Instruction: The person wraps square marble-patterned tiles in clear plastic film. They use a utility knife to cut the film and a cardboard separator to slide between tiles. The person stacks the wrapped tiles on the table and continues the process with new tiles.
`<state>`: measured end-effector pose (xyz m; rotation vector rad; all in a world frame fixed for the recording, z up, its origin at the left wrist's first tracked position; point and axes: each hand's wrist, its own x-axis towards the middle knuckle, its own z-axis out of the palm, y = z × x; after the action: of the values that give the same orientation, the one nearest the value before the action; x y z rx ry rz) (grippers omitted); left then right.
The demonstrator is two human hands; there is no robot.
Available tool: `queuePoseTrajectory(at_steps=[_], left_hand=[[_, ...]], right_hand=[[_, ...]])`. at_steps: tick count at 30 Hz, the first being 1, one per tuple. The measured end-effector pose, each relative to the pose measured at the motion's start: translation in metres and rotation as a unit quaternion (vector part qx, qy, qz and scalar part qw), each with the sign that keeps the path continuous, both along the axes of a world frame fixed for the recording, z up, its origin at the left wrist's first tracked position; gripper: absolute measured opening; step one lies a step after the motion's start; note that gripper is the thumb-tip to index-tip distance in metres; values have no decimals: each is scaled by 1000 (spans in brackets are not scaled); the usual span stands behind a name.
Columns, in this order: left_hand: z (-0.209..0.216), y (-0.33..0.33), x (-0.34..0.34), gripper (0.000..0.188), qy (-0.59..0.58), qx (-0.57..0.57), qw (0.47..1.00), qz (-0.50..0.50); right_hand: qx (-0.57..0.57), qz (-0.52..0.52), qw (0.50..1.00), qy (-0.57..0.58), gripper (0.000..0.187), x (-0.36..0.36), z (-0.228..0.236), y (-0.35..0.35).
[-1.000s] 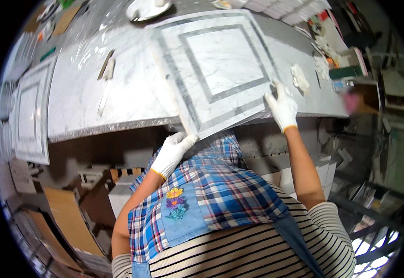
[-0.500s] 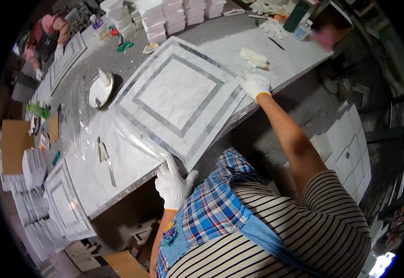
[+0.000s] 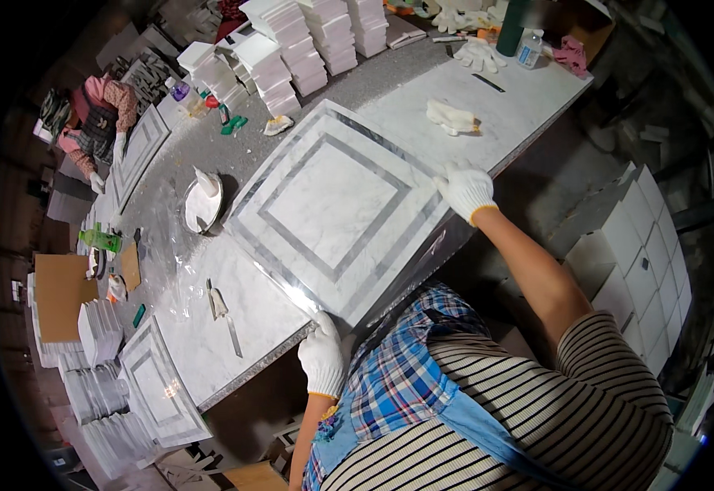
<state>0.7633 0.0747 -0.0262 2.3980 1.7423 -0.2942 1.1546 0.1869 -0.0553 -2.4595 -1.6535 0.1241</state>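
A square white marble panel (image 3: 330,204) with grey inlaid bands lies across the table's front edge, its near corner jutting out over my apron. My left hand (image 3: 322,356), in a white knit glove, is closed at the near-left edge of the panel, fingertips up at the rim. At the right corner, my gloved right hand (image 3: 467,190) grips the edge, its thumb side hidden. Shiny clear film (image 3: 435,254) hangs along the panel's front edge. To the left on the table lie a putty knife (image 3: 223,315) and a bowl of white paste (image 3: 202,209).
Stacks of white tiles (image 3: 279,61) stand at the back. A loose glove (image 3: 453,117), a clear bottle (image 3: 529,49) and a green flask (image 3: 514,24) are at the right. More framed panels (image 3: 163,380) lean at the left. Another person (image 3: 99,123) works at the far left.
The whole view has shifted. My left hand's thumb, spread out before, is now tucked in as the fingers close at the panel's edge. My right hand keeps its hold at the right corner.
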Motion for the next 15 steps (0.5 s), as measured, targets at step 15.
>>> queuePoseTrajectory(at_steps=[15], left_hand=[[16,28,-97,75,116,-4,993,-10]], right_hand=[[-41,70,995,61,37,-47,24,-133]])
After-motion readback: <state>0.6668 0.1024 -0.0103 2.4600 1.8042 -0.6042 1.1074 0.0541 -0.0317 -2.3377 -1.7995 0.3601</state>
